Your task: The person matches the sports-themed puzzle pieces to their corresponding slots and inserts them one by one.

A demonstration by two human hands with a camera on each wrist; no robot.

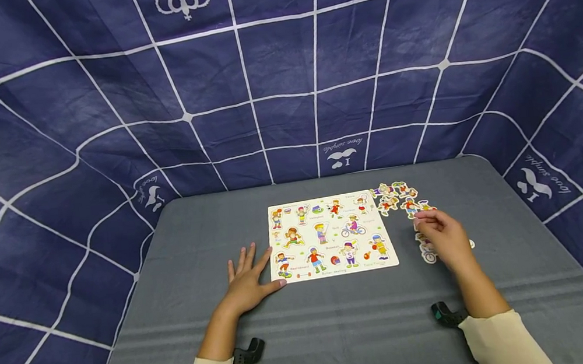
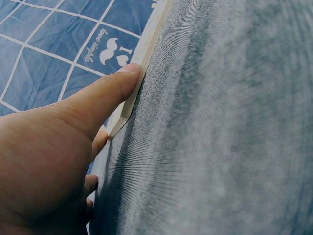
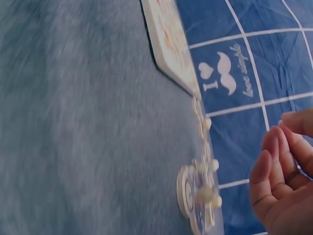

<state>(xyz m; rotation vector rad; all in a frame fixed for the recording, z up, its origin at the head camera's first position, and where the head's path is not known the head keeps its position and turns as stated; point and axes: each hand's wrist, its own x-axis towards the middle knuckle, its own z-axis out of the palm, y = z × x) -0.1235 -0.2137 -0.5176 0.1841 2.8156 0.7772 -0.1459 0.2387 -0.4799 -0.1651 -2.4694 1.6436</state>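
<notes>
Two hands at work on a grey table (image 1: pixel 183 257); left hand (image 1: pixel 250 279) flat, fingers spread and straight, thumb pressed against the near-left corner of the wooden puzzle board (image 1: pixel 331 235), at about 8 o'clock from the board's middle; same thumb (image 2: pixel 105 95) seen touching the board's edge (image 2: pixel 146 46) in the left wrist view. Right hand (image 1: pixel 443 235) at 3 o'clock from the board, fingers curled over the loose puzzle pieces (image 1: pixel 395 195); from the head view seemingly pinching one small piece (image 1: pixel 417 215), though the right wrist view shows the curled fingers (image 3: pixel 279 166) holding nothing plainly, so grip not certain; bicycle-wheel piece (image 3: pixel 193 193) just beside that hand. Blue checked cloth (image 1: pixel 281 77) behind, at 12 o'clock.
</notes>
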